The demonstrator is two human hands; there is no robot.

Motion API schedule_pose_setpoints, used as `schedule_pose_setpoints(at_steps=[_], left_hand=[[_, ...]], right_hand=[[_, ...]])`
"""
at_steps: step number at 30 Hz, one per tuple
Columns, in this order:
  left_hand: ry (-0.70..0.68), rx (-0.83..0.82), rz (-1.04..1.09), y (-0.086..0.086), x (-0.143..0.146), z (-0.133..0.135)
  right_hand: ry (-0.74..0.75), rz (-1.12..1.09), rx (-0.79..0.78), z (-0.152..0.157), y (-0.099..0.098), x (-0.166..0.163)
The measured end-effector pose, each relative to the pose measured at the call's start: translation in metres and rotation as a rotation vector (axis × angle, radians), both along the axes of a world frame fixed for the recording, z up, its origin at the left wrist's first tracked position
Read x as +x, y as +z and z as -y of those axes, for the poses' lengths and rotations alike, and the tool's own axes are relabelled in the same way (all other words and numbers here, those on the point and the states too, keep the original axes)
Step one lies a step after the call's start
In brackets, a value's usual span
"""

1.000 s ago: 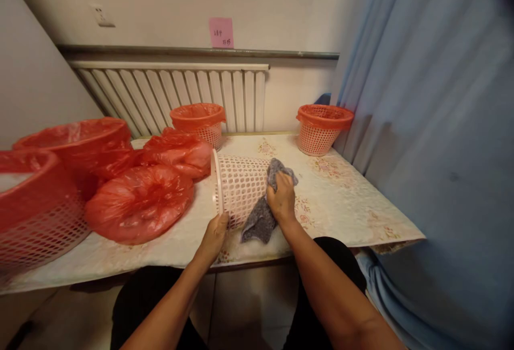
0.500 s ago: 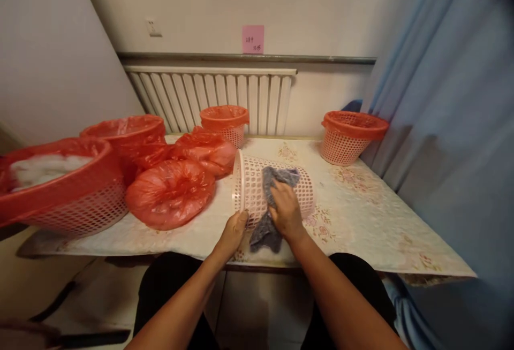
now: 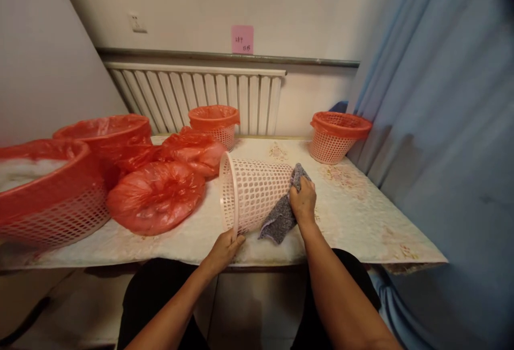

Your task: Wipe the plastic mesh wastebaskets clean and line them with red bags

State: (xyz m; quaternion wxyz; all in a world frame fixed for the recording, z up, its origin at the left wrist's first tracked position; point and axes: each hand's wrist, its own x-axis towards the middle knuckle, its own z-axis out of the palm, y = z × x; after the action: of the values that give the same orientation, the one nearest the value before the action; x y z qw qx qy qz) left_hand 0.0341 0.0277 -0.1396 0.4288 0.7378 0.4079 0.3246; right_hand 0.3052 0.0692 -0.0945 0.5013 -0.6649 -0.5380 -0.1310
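Observation:
A pale pink perforated plastic basket (image 3: 257, 187) lies on its side on the table, its mouth facing left. My left hand (image 3: 225, 251) grips the basket's rim at the lower front, thumb and fingers closed on it. In my right hand (image 3: 303, 200) is a grey cloth (image 3: 279, 219), bunched under closed fingers and pressed against the basket's base end. Part of the cloth hangs down toward the tabletop.
Left on the table (image 3: 361, 227) are tied red plastic bags (image 3: 156, 197) and large lined baskets (image 3: 52, 216), one with white stuff inside. Smaller lined baskets stand at the back (image 3: 214, 125) and right (image 3: 337, 138). A blue curtain (image 3: 433, 125) hangs on the right; a radiator (image 3: 201, 93) lies behind.
My right hand has slid the cloth from the basket's side to its base end. The basket's mouth has turned a little toward me, with my left hand lower on the rim.

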Motion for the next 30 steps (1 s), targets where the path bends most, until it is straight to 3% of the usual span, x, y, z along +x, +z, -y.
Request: schedule_pose_setpoints(at_steps=[5,9,12,15,21,26,30], left_hand=[[-0.102,0.055,0.084,0.022,0.011,0.0],[0.014,0.091,0.059,0.03,0.014,0.001],[0.08,0.099,0.003,0.03,0.01,0.001],[0.094,0.105,0.004,0.029,0.007,-0.001],[0.05,0.137,-0.035,0.022,0.017,0.004],[-0.075,0.23,-0.185,0.012,0.03,0.023],[-0.086,0.251,-0.325,0.006,0.045,0.037]], right_hand=[[0.251,0.092,0.111,0.017,0.006,-0.043],[0.573,0.305,0.154,0.047,0.01,-0.091],[0.671,0.417,0.136,0.057,0.013,-0.104],[0.631,0.399,0.106,0.047,0.015,-0.09],[0.372,-0.039,0.1,0.024,0.023,-0.043],[0.36,-0.266,0.089,0.048,0.066,-0.047],[0.509,-0.026,0.065,0.068,0.102,-0.081]])
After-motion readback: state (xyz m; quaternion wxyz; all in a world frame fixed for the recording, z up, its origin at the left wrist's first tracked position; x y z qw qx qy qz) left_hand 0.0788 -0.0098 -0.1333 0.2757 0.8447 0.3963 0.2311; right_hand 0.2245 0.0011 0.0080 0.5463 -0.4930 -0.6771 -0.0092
